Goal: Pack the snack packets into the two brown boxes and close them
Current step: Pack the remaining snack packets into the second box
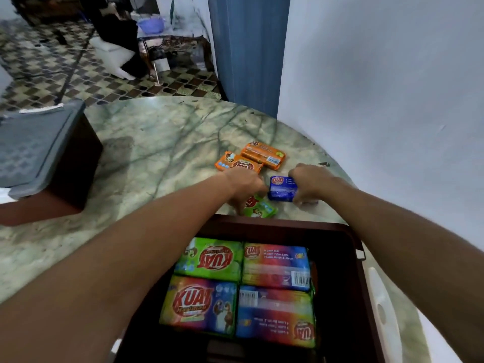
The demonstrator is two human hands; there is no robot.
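Two hands reached past the far rim of the open brown box (351, 258), which sat nearest the camera on the marble table (146, 142) in the head view. Inside that box four packets lay flat in a two-by-two layer: a green one (212, 258) at far left, three rainbow-coloured ones (275, 265) filling the rest.

Just beyond the box's far rim, the left hand (245, 186) came down over a green packet (259, 206), fingers curled at its near-left edge; whether they actually gripped it could not be told through the blur. Beside it, further right of the box's middle, the right hand (310, 183) had thumb and fingers curled round the right end of a blue packet (281, 188).

Farther from the box, two orange packets (250, 159) lay side by side, touching, on the table.

Well left of the open box stood a second brown box (76, 166), closed under a grey lid (34, 148).
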